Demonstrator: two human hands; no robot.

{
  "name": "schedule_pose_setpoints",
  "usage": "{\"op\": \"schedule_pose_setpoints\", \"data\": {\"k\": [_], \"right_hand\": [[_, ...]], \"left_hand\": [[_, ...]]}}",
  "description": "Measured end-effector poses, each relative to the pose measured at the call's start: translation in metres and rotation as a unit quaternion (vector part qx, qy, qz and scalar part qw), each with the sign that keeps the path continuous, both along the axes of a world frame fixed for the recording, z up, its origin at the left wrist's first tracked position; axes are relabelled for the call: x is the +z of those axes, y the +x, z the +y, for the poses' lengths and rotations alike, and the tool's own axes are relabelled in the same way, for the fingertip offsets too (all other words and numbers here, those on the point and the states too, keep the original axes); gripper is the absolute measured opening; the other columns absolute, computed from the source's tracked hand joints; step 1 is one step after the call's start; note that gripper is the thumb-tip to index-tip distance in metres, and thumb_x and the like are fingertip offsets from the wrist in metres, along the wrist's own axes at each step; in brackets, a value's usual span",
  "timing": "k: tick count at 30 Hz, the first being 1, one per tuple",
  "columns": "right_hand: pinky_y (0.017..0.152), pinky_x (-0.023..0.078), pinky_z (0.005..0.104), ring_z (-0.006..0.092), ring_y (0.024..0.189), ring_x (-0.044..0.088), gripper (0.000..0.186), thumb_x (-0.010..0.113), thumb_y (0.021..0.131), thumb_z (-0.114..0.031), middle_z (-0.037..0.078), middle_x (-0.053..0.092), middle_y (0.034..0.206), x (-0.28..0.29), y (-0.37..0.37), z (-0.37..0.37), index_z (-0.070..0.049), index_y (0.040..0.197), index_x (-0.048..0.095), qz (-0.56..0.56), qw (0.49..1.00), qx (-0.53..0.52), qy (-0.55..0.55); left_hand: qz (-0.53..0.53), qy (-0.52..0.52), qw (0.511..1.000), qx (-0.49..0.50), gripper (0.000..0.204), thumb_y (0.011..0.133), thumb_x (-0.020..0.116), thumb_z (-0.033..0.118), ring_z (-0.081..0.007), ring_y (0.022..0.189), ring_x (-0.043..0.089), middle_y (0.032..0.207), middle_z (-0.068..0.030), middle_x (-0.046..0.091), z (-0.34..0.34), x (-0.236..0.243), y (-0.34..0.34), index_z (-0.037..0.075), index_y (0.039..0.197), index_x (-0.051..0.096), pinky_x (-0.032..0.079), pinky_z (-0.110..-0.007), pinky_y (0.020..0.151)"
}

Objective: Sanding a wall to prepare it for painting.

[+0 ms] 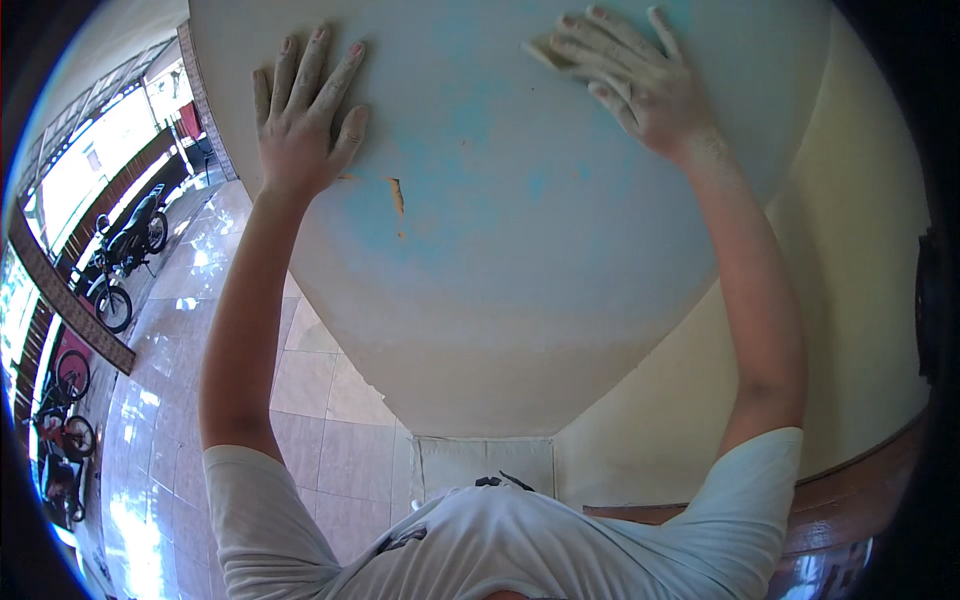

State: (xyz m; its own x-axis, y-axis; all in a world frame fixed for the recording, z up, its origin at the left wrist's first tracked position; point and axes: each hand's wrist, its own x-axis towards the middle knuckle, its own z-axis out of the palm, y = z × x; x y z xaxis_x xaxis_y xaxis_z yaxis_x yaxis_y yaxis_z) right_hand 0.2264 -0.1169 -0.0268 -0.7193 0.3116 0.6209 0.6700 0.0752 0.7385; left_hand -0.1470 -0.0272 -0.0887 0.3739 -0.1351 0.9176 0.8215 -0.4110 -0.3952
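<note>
A pale wall (480,290) with patches of light blue fills the middle of the head view. My left hand (298,135) lies flat against it with fingers spread, holding nothing. Farther right, my right hand (655,95) presses a small folded piece of sandpaper (541,53) to the wall. Only the sandpaper's left end shows; the rest is under the fingers. Whitish dust coats both hands. Just below and right of the left hand, a chipped spot (397,195) bares an orange-brown layer.
A cream side wall (850,250) meets the wall on the right. Shiny floor tiles (330,430) stretch away on the left, with a motorcycle (125,245) and a bicycle (72,425) beyond. A curved brown surface (850,490) is at the lower right.
</note>
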Motion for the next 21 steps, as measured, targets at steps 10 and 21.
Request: {"op": "schedule_pose_setpoints", "data": {"k": [10,21], "right_hand": [[0.111,0.024,0.0631,0.0243,0.14,0.037,0.055,0.05,0.091,-0.03,-0.009,0.036,0.155,-0.218,-0.037,0.018,-0.038,0.145,0.043,0.126,0.992,0.006,0.018],[0.109,0.03,0.0568,0.0262,0.139,0.041,0.057,0.056,0.088,-0.013,0.005,0.047,0.148,-0.404,-0.077,-0.113,-0.016,0.144,0.047,0.423,0.853,-0.029,-0.305]], "left_hand": [[-0.05,-0.024,0.998,0.01,0.056,0.086,0.056,0.036,-0.0396,0.141,0.035,0.153,-0.0089,0.041,0.001,-0.043,0.006,0.028,0.141,0.053,0.019,-0.061,0.113],[-0.028,-0.122,0.992,-0.013,0.054,0.086,0.06,0.039,-0.0433,0.139,0.036,0.152,-0.011,0.041,-0.012,-0.196,0.049,0.03,0.138,0.056,0.017,-0.067,0.11]]}}
